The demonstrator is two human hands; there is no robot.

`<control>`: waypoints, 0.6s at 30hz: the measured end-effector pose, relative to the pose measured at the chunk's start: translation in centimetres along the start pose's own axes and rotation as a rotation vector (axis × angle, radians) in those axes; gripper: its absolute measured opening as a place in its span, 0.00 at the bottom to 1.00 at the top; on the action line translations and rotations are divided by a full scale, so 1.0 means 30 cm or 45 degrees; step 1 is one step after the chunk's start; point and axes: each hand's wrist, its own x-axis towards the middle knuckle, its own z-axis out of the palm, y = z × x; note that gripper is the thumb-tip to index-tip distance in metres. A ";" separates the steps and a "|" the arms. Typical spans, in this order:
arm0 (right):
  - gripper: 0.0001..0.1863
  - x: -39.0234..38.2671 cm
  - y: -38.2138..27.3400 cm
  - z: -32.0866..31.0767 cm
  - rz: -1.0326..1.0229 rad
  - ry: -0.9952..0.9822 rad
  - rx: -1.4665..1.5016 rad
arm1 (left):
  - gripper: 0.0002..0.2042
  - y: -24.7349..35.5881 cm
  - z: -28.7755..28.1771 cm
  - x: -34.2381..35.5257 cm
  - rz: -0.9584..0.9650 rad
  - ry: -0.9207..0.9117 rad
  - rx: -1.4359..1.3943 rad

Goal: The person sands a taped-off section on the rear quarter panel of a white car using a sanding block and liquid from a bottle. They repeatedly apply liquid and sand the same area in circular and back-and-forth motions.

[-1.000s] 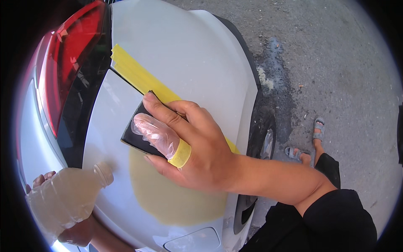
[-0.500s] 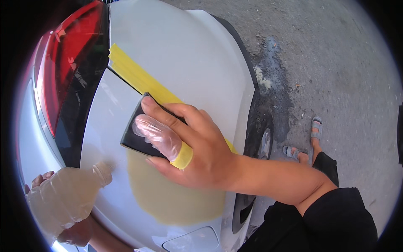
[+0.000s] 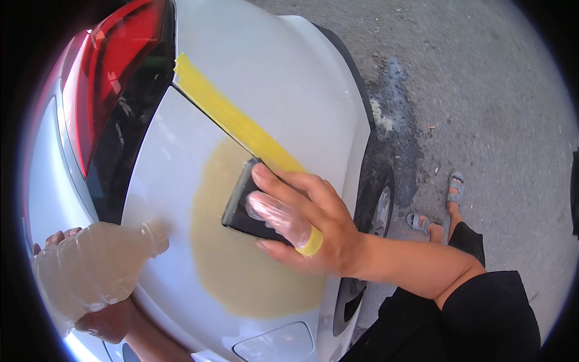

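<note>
My right hand is wrapped round a black sanding block, pressed against a pale car's body panel. One finger wears a clear plastic cover fixed with yellow tape. Beneath and around the block spreads a smooth tan patch of filler. A strip of yellow masking tape runs along the panel seam just beyond the hand. At the lower left, my left hand grips a clear plastic bottle of cloudy liquid, its uncapped mouth tilted toward the panel.
A red tail light sits at the upper left. Nearer me is the outline of a fuel flap. Down on the right are the car's wheel, grey ground with a wet stain, and my sandalled feet.
My right hand and the sanding block have slid right and slightly nearer across the filler, uncovering its left part. The bottle stays in my left hand, a little higher in view.
</note>
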 end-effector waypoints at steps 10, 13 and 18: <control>0.41 0.206 -0.021 0.060 -0.138 0.067 -0.028 | 0.46 0.021 0.014 0.017 -0.027 -0.123 -0.316; 0.40 -0.030 -0.059 0.060 -0.172 0.017 -0.083 | 0.48 0.025 0.020 0.014 -0.053 -0.095 -0.354; 0.37 -0.105 -0.072 0.012 -0.167 -0.078 -0.181 | 0.48 -0.034 0.047 0.021 -0.020 -0.154 -0.566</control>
